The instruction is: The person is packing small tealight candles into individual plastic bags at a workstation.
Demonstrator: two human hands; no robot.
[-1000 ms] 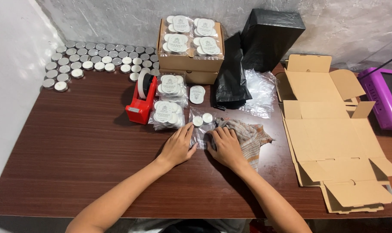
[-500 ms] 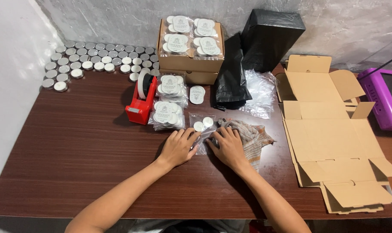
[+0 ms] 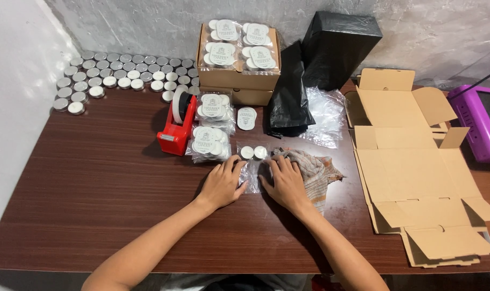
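A small clear plastic bag [image 3: 252, 171] lies flat on the dark wooden table [image 3: 94, 183], with two white tealight candles [image 3: 253, 152] at its far end. My left hand [image 3: 221, 184] lies on the bag's left edge, fingers spread. My right hand [image 3: 286, 183] presses on the bag's right edge, partly over a crumpled striped cloth [image 3: 314, 168]. Both hands grip the bag's near part between them.
Packed candle bags [image 3: 208, 141] and a red tape dispenser [image 3: 176, 125] sit just beyond my hands. Farther back are a cardboard box of packs [image 3: 238, 59], loose tealights [image 3: 115, 73], black bags [image 3: 309, 70], clear bags [image 3: 325, 116]. Flat cardboard boxes [image 3: 412, 167] and a purple device [image 3: 479, 121] lie right.
The two candles have slid toward the bag's far end. Both hands shifted slightly, pulling back and then forward along the bag's sides.
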